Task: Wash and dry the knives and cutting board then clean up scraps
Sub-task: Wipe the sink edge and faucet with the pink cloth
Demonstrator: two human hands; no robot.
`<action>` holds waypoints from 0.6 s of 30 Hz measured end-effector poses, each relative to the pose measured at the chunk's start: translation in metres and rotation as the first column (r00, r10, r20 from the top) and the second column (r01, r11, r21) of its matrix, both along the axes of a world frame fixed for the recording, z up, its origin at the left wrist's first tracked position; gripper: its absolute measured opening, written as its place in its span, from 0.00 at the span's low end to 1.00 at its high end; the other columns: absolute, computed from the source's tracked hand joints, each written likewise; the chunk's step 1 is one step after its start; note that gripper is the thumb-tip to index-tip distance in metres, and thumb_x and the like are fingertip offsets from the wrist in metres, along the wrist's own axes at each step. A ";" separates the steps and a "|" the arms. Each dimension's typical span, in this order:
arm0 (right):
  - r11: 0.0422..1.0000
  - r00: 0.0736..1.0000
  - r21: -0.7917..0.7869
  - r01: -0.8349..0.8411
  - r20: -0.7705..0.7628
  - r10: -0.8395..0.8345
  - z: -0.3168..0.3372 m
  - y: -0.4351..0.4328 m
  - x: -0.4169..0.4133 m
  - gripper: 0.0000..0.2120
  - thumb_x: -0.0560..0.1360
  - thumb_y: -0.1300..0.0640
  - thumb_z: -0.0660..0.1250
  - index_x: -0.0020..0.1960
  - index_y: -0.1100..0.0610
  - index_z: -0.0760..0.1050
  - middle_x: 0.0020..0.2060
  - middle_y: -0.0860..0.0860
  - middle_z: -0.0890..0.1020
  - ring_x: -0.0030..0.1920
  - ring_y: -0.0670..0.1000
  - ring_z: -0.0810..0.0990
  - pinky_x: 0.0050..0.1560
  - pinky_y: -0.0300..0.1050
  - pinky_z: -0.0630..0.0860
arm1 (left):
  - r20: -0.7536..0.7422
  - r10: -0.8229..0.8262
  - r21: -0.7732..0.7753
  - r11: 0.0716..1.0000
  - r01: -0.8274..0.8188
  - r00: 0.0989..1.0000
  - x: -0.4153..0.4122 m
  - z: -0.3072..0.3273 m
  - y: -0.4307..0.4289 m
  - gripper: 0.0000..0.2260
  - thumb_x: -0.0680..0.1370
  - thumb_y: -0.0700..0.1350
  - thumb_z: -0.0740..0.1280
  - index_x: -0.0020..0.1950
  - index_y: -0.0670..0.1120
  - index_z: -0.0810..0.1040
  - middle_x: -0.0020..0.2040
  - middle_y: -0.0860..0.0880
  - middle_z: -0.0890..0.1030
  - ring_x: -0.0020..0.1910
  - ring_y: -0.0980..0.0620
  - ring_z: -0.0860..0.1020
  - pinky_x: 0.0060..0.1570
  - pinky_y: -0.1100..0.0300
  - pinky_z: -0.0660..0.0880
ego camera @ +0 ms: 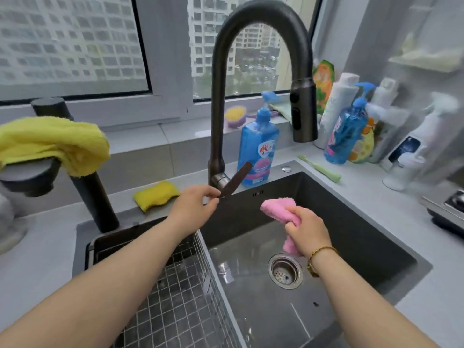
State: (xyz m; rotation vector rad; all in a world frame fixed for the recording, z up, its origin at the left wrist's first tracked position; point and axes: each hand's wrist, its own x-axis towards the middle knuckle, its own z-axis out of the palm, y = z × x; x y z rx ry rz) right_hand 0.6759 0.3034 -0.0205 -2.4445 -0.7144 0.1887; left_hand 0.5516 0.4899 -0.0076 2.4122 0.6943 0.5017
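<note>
Knives and cutting board: not in view anywhere. Pink cloth (280, 208), folded and fluffy, clamped in right hand (307, 231) over sink (351, 212), centre of frame. Left hand (194, 200) pinching faucet lever (236, 179), centre. Best to move lever gently, keeping cloth under spout (303, 110).

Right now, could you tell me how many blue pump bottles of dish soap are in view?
2. One blue pump bottle stands behind the faucet at the sink's back edge; the other stands among the white bottles at right. More may be hidden.
</note>
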 end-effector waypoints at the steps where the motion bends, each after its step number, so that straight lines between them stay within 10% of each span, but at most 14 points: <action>1: 1.000 1.000 0.014 0.016 -0.003 -0.016 0.000 -0.006 0.008 0.17 0.75 0.64 0.58 0.63 0.57 0.73 0.58 0.57 0.76 0.56 0.55 0.75 0.54 0.43 0.70 | -0.048 -0.054 0.030 0.998 0.056 0.997 0.003 0.004 -0.009 0.12 0.77 0.43 0.63 0.60 0.46 0.77 0.58 0.48 0.79 0.60 0.50 0.74 0.60 0.59 0.68; 6: 0.998 0.999 0.059 0.030 -0.016 -0.029 -0.008 -0.019 0.061 0.16 0.76 0.63 0.58 0.63 0.56 0.73 0.58 0.56 0.77 0.55 0.53 0.75 0.50 0.37 0.67 | -0.219 -0.151 0.230 0.952 0.201 0.964 0.048 0.025 -0.038 0.13 0.80 0.46 0.58 0.63 0.50 0.75 0.61 0.53 0.76 0.60 0.54 0.72 0.58 0.63 0.67; 14: 0.990 0.992 0.091 -0.111 -0.049 0.115 -0.019 -0.027 0.170 0.16 0.76 0.65 0.57 0.61 0.58 0.73 0.51 0.56 0.76 0.45 0.48 0.69 0.46 0.38 0.66 | 0.212 0.390 -0.294 0.900 -0.322 0.896 0.187 0.038 -0.037 0.17 0.77 0.47 0.64 0.64 0.46 0.68 0.54 0.51 0.74 0.53 0.57 0.74 0.49 0.63 0.72; 18: 0.980 0.985 0.136 -0.147 -0.069 0.158 -0.025 -0.014 0.208 0.16 0.74 0.67 0.58 0.60 0.61 0.74 0.50 0.59 0.75 0.45 0.52 0.70 0.45 0.40 0.67 | 0.223 0.485 -0.134 0.875 -0.466 0.846 0.229 0.047 -0.024 0.23 0.79 0.46 0.60 0.72 0.43 0.60 0.69 0.44 0.66 0.68 0.48 0.64 0.62 0.63 0.57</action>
